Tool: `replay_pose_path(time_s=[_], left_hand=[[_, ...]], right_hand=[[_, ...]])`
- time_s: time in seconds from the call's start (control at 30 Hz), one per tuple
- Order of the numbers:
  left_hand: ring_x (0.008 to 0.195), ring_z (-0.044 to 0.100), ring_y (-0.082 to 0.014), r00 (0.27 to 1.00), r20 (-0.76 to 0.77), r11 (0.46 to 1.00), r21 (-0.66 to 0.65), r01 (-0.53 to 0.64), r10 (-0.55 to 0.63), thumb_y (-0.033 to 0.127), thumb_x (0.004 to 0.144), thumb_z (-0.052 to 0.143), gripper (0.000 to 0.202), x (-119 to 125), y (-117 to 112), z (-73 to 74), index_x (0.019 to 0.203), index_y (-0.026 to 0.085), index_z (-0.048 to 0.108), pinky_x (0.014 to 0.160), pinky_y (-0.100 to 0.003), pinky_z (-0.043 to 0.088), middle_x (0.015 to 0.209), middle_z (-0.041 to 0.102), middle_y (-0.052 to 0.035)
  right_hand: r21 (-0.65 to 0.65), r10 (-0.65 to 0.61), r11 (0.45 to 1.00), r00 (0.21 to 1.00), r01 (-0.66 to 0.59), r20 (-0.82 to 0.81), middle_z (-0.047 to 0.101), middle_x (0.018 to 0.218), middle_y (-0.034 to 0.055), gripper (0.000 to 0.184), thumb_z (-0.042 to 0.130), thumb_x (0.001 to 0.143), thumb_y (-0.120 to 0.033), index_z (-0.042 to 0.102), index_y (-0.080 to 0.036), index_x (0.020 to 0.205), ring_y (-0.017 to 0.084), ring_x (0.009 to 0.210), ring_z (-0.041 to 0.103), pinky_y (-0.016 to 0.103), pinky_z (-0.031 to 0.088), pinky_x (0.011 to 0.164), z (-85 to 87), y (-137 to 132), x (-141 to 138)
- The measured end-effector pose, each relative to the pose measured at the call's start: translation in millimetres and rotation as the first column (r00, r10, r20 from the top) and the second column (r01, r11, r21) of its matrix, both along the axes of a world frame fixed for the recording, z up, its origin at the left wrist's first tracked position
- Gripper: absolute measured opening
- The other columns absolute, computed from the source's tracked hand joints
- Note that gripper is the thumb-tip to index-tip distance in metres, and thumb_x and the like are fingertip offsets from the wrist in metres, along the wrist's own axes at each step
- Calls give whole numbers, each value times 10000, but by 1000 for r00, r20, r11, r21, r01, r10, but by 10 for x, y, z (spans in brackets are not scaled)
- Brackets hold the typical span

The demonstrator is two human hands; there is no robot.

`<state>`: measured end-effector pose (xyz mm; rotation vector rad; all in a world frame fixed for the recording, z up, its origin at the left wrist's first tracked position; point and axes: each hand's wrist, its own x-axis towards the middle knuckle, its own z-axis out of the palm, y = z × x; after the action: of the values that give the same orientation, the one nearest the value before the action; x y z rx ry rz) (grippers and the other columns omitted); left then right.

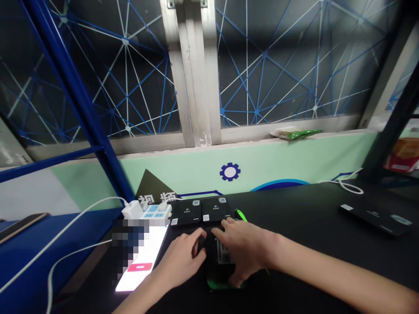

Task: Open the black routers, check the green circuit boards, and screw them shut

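My right hand (247, 246) spans a dark, flat, green-edged object (218, 283), its fingers at the far side and its thumb at the near edge. Under that palm shows a small clear or silvery piece (224, 253), partly covered. To the left, my left hand (185, 253) is curled with thumb and fingers near each other; a dark bit sits between them, too unclear to name. Just beyond the hands lie two flat black boxes (186, 212) with white labels. A bright green handle (240, 214) sticks out behind my right hand.
A lit screen (144, 266) lies by my left forearm. Behind it is a white power strip (157, 212) with plugs and cables. Another flat black box (375, 219) rests on the black table (301, 218) at right, near a white cable (350, 187). A blue post (75, 91) rises at left.
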<state>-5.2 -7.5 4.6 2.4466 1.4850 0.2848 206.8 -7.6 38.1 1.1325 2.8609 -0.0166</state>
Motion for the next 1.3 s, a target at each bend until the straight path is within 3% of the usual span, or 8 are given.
replay_pose_path(time_s=[0.1, 0.2, 0.3, 0.5, 0.73, 1.03, 1.3], left_hand=[[724, 565, -201, 1000, -8, 1000, 12, -16, 16, 238, 868, 509, 167, -5, -2, 9, 1023, 259, 567, 612, -283, 320, 698, 582, 31], [682, 552, -182, 999, -28, 1000, 20, -23, 23, 228, 852, 507, 60, 2, 1, 12, 815, 240, 553, 579, -276, 289, 676, 574, 29], [617, 532, -160, 999, -42, 1000, 8, -24, 24, 212, 850, 480, 191, 21, 0, 21, 660, 218, 481, 545, -275, 258, 632, 557, 29], [555, 508, -151, 998, -51, 1000, -5, -28, 27, 176, 818, 468, 225, 36, -15, 35, 596, 211, 459, 521, -277, 230, 590, 523, 21], [533, 464, -150, 999, -34, 1000, -15, -27, 27, 198, 842, 460, 299, 36, -16, 35, 550, 211, 398, 514, -285, 204, 562, 458, 24], [525, 415, -145, 998, -56, 1000, -12, -9, 8, 183, 832, 436, 341, 36, -23, 49, 522, 204, 295, 538, -285, 195, 505, 375, 37], [521, 395, -151, 999, -52, 1000, -4, -9, 9, 163, 815, 437, 362, 27, -37, 39, 499, 205, 265, 541, -304, 174, 498, 340, 33]], right_hand=[[-4, 13, 1000, 1000, -13, 7, 646, 1077, 227, 961, 846, 521, -549, 557, -47, 1288, 402, 1019, 619, 459, 537, 812, 21, 19, 16], [0, 15, 1000, 999, -15, 28, 632, 1103, 229, 926, 850, 531, -535, 572, -53, 1270, 398, 1022, 611, 470, 529, 824, 94, 22, 36], [-18, -1, 1000, 1000, 1, 16, 617, 1130, 232, 943, 839, 545, -555, 561, -59, 1296, 406, 1037, 600, 497, 518, 837, 181, 37, 68], [-64, -39, 997, 997, 34, -72, 574, 1208, 235, 999, 836, 558, -528, 510, -71, 1385, 413, 1107, 566, 498, 511, 861, 251, 168, 163], [-45, -32, 999, 978, 24, -204, 540, 1257, 217, 1067, 809, 570, -492, 427, -85, 1479, 396, 1165, 518, 484, 490, 905, 193, 441, 200], [-22, -18, 1000, 975, 13, -223, 573, 1211, 224, 1070, 799, 578, -562, 461, -46, 1454, 382, 1127, 553, 450, 498, 905, 59, 906, -74], [-37, 9, 999, 965, -19, -261, 580, 1261, 222, 986, 797, 610, -504, 488, -60, 1434, 370, 1155, 557, 433, 491, 932, -83, 1048, -75]])
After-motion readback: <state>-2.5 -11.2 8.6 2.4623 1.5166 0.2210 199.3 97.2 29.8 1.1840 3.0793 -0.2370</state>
